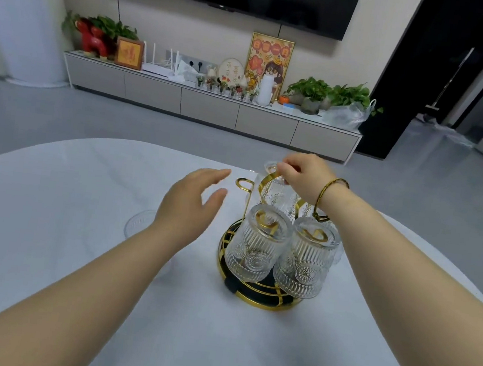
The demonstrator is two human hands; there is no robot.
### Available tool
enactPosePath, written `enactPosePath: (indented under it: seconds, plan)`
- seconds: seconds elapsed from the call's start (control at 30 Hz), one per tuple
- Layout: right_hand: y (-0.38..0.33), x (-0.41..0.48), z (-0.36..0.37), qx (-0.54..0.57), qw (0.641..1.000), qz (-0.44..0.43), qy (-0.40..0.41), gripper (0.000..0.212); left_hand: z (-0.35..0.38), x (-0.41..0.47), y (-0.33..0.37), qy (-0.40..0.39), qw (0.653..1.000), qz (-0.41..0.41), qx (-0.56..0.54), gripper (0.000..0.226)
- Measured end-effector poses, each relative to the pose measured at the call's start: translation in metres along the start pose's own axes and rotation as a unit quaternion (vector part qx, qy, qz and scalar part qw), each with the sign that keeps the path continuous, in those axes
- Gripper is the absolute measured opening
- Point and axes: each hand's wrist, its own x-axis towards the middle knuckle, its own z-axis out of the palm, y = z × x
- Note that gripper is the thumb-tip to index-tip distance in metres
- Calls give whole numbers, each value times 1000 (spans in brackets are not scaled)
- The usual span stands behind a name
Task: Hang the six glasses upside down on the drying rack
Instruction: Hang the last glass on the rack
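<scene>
Glass (275,184) on the rack (254,288) pinched by right hand (302,172); left hand (192,198) hovers spread, empty.

Glass, gilt metal and matt cloth under my hands

The clear ribbed pressed-glass tumblers (258,245) gleam, embossed with flower medallions; the round drying rack of shiny gold wire (253,297) has a black base; the white tablecloth (82,178) looks smooth, matt.

left hand (192,204): spread, hovering | right hand (302,175): fingers pinched
</scene>
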Motion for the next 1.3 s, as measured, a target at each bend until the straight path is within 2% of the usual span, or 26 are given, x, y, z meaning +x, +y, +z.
enactPosePath:
  seconds: [0.1,0.23,0.43,0.53,0.63,0.77,0.9,1.07,1.13,1.2,1.3]
  plan:
    - [-7,-6,13,-43,999,-8,32,34,-19,-33,-31,104,993,-53,-22,30]
    - [-7,-10,20,-47,997,-11,61,32,-19,-74,-68,140,975,-169,-41,35]
    - [1,-4,19,-12,998,-25,57,32,4,-89,-77,184,969,-138,-91,67]
    - [1,-3,22,-2,998,-17,66,33,8,-93,-95,171,966,-176,-83,89]
    - [0,-4,22,12,997,-12,70,29,10,-93,-113,106,962,-240,-82,108]
    - [0,-4,21,18,998,-1,65,20,15,-86,-124,61,959,-277,-21,120]
    - [-1,-4,22,24,997,3,68,18,20,-78,-127,75,948,-307,22,114]
    - [-2,-4,21,33,997,10,71,18,22,-74,-125,97,948,-300,35,87]
    - [-3,-4,21,38,997,14,69,18,18,-73,-125,101,945,-311,-3,83]
    - [-3,-4,21,39,997,15,70,17,12,-71,-124,105,942,-307,-91,79]
    - [-2,-4,22,47,996,17,75,17,-2,-63,-119,74,949,-263,-158,73]
